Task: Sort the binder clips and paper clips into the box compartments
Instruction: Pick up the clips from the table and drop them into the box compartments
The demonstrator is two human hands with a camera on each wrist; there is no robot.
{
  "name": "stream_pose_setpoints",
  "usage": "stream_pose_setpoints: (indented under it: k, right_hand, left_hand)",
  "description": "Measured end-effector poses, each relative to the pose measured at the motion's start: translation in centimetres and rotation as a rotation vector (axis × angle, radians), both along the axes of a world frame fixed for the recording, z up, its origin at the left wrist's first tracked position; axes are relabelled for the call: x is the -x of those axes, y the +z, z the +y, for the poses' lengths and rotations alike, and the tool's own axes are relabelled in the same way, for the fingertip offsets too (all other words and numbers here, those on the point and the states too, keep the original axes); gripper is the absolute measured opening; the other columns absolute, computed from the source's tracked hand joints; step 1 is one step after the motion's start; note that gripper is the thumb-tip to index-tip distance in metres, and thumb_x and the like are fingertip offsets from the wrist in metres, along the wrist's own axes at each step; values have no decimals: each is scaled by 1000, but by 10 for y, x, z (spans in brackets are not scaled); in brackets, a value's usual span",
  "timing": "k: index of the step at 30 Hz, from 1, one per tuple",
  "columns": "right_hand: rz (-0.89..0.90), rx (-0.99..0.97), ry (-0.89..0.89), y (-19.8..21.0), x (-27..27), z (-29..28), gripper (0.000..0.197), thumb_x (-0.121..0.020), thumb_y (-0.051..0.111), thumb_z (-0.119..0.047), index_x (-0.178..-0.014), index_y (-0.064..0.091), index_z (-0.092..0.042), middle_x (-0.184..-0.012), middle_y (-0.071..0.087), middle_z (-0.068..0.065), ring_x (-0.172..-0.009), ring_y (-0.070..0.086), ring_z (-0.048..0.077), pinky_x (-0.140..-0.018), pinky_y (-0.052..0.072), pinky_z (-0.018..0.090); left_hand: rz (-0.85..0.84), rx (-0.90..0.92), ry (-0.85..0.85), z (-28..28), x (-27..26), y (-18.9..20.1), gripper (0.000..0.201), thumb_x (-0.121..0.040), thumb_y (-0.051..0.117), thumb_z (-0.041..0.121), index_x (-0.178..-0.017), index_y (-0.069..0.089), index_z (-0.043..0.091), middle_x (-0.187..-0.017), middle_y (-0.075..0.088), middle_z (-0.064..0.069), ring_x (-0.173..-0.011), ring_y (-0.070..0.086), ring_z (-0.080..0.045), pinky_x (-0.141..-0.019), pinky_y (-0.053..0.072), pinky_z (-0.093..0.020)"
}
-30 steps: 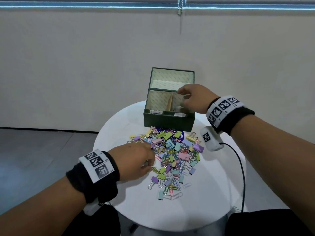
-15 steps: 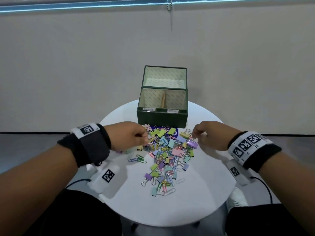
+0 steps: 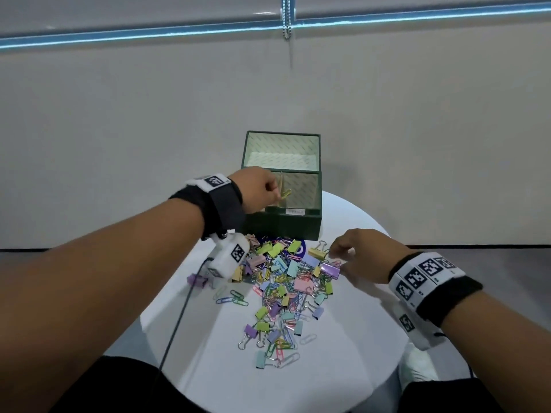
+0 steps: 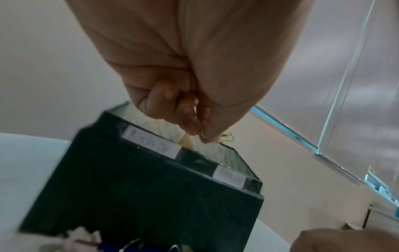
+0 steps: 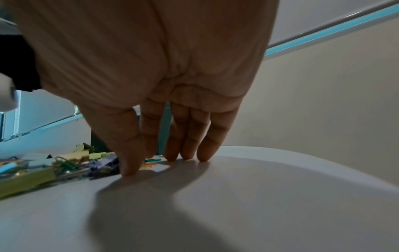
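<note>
A round white tabletop [image 3: 343,353] is carrying a dark green box [image 3: 286,226] at its far side, its lid [image 3: 281,150] standing open behind it and two paper labels [image 4: 152,145] sitting on its front rim. A divider [image 3: 281,186] is splitting the front of the box into a left and a right compartment. The left hand [image 3: 256,190] is hovering over the front left compartment, fingers curled, pinching a yellow paper clip [image 3: 285,194] that is hanging beside the divider; the hand and its wristband [image 3: 217,201] are covering most of that compartment. A loose heap of pastel binder clips and paper clips [image 3: 283,281] is lying on the tabletop just in front of the box. The right hand [image 3: 362,256] is resting at the heap's right edge, fingers straight, gripping nothing, fingertips [image 5: 187,156] touching the tabletop beside a purple binder clip [image 3: 330,270]. A few paper clips [image 3: 232,298] are lying apart at the heap's left. A black cable [image 3: 176,320] is running from the left wrist camera [image 3: 229,259] across the tabletop's left edge.
</note>
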State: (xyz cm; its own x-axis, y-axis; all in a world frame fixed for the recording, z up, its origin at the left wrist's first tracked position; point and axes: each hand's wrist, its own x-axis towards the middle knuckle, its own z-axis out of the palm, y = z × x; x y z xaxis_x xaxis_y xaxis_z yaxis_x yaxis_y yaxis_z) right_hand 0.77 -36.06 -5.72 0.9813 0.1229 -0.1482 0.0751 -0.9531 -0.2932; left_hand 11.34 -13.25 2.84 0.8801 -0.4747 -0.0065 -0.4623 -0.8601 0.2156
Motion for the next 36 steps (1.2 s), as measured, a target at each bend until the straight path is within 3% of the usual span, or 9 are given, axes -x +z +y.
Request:
stream_pose_setpoints:
  k: [3, 7, 12, 17, 21, 24, 27, 31, 36]
  right_hand:
    - [-7, -6, -25, -5, -4, 1, 17, -87, 67, -23, -97, 75, -34, -105, 63, -12, -99, 60, 13, -89, 49, 26]
    - [-22, -2, -26, -8, -7, 4, 8, -86, 63, -18, -87, 70, -22, -94, 66, -6, -88, 61, 16, -75, 49, 25]
    - [-31, 11, -8, -10, -6, 9, 9, -87, 55, -17, -83, 62, -21, -89, 60, -4, -82, 59, 17, -72, 50, 27]
    - [-68, -9, -2, -9, -4, 7, 10, -85, 52, -13, -84, 60, -19, -80, 65, -3, -76, 57, 18, -66, 46, 27]
    - [-105, -14, -59, -9, -6, 4, 13, -81, 50, -14, -73, 52, -23, -73, 61, -6, -72, 57, 19, -58, 41, 26]
    - [-122, -25, -95, -4, -5, 2, 11, -82, 49, -17, -77, 54, -24, -77, 62, -7, -75, 58, 17, -63, 48, 28]
    - [-150, -24, -65, 3, -3, -2, 8, -82, 51, -20, -79, 58, -24, -78, 61, -7, -77, 58, 20, -71, 53, 33]
    - [-210, -77, -34, 3, 0, 2, 9, -84, 56, -17, -82, 64, -22, -78, 60, -10, -78, 57, 21, -68, 43, 28]
    - [-278, -104, -30, 7, 3, 2, 20, -88, 52, -14, -81, 71, -20, -87, 63, -4, -86, 58, 22, -80, 49, 33]
  left_hand:
    - [-4, -35, 44, -22, -10, -3, 18, -95, 56, 24, -80, 64, 18, -86, 66, -1, -81, 59, -20, -63, 41, -26]
    - [-23, 9, 89, -40, -16, -3, 23, -96, 56, 22, -106, 73, 12, -108, 70, -6, -100, 64, -24, -77, 45, -27]
    - [40, 174, 30, -47, -18, -7, 30, -95, 51, 12, -121, 65, 17, -124, 65, -2, -111, 59, -20, -88, 44, -25]
    - [93, 80, -47, -47, -14, -7, 43, -96, 49, 6, -135, 59, 20, -136, 60, 0, -123, 56, -18, -104, 45, -30]
    - [-66, 145, -115, -30, 8, -3, 22, -96, 59, 23, -116, 68, 26, -111, 67, 9, -103, 62, -12, -90, 47, -24]
    - [-89, 111, -202, -4, 39, -5, 5, -95, 61, 29, -95, 65, 30, -91, 63, 15, -85, 60, -6, -78, 49, -24]
    - [-7, -40, -277, 26, 67, -17, 6, -92, 63, 32, -95, 69, 29, -90, 64, 13, -79, 60, -6, -73, 51, -26]
    - [80, -230, -284, 65, 89, -43, 13, -86, 67, 43, -96, 69, 34, -87, 63, 17, -75, 58, -3, -70, 50, -27]
    - [109, -227, -273, 87, 99, -57, 22, -85, 67, 43, -106, 69, 37, -95, 62, 18, -82, 57, -5, -76, 49, -26]
